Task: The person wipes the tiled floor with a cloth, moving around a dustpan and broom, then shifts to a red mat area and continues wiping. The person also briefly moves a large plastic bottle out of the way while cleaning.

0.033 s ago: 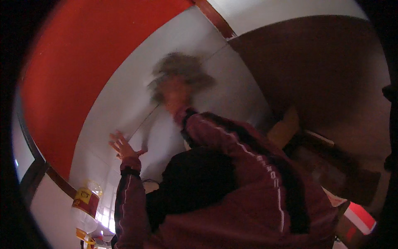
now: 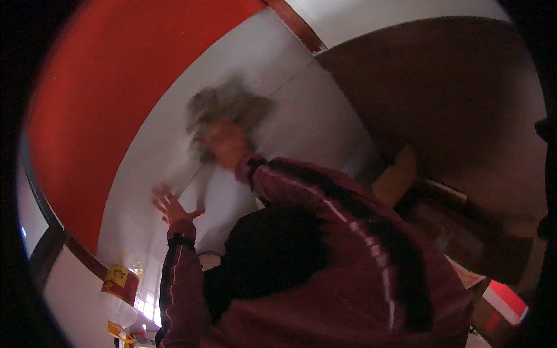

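My right hand (image 2: pixel 227 146), smeared by motion, presses a bunched grey cloth (image 2: pixel 232 101) against a pale, smooth panel (image 2: pixel 301 127) with a thin dark seam running across it. The cloth is blurred too, and its edges spread out beyond my fingers. Lower and to the left, my left hand (image 2: pixel 174 209) has its fingers spread on or just in front of the same panel, near the seam, with nothing in it. Both arms wear maroon sleeves with black stripes.
A red surface (image 2: pixel 116 87) borders the panel at the left, a dark brown one (image 2: pixel 429 87) at the right. A clear plastic bottle (image 2: pixel 120 310) with a red and yellow label stands at lower left. Cardboard (image 2: pixel 397 177) and a red-and-white box (image 2: pixel 505 301) are at lower right.
My right hand and the cloth have moved left and slightly down along the panel. My left hand stays almost in place.
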Demonstrator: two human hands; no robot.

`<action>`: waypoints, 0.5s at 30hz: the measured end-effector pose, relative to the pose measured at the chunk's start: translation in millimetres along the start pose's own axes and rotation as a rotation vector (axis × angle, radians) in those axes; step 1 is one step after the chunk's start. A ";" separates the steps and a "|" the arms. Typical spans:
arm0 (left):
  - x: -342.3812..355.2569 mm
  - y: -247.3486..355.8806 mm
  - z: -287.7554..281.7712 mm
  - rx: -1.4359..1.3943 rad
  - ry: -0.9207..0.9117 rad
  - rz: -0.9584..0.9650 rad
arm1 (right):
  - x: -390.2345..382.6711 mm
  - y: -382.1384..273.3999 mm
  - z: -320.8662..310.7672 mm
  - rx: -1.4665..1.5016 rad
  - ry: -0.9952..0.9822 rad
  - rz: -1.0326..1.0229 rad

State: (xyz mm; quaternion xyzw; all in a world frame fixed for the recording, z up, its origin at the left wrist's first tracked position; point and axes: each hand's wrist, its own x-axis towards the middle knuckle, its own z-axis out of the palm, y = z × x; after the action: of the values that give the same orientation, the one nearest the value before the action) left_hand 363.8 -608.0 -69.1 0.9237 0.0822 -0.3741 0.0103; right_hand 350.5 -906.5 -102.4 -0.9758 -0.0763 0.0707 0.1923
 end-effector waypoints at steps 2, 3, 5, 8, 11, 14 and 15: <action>1.4 -5.0 4.5 0.008 0.036 0.004 | 0.6 -21.9 6.4 0.125 0.001 -0.423; 1.3 -8.9 8.3 0.028 0.073 0.053 | -2.9 -21.4 10.0 0.124 -0.087 -0.543; 3.8 -17.0 16.0 0.045 0.182 0.129 | -8.7 11.4 11.2 0.069 -0.226 -0.649; 8.4 -25.3 24.6 -0.006 0.157 0.118 | -29.9 94.4 -11.6 -0.077 0.064 0.011; 10.0 -25.9 24.8 -0.086 0.046 0.023 | 6.6 143.6 -33.9 -0.250 0.356 0.589; 9.1 -20.5 17.9 -0.027 0.052 0.062 | 63.4 102.8 -28.1 -0.287 0.366 0.724; 7.8 -18.7 15.7 -0.011 0.074 0.075 | 76.8 78.4 -21.2 -0.309 0.117 0.618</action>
State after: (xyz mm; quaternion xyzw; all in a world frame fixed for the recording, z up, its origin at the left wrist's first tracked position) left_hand 355.5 -589.7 -85.1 0.9393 0.0502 -0.3384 0.0263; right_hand 438.7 -972.4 -121.6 -0.9728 0.2239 0.0570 0.0161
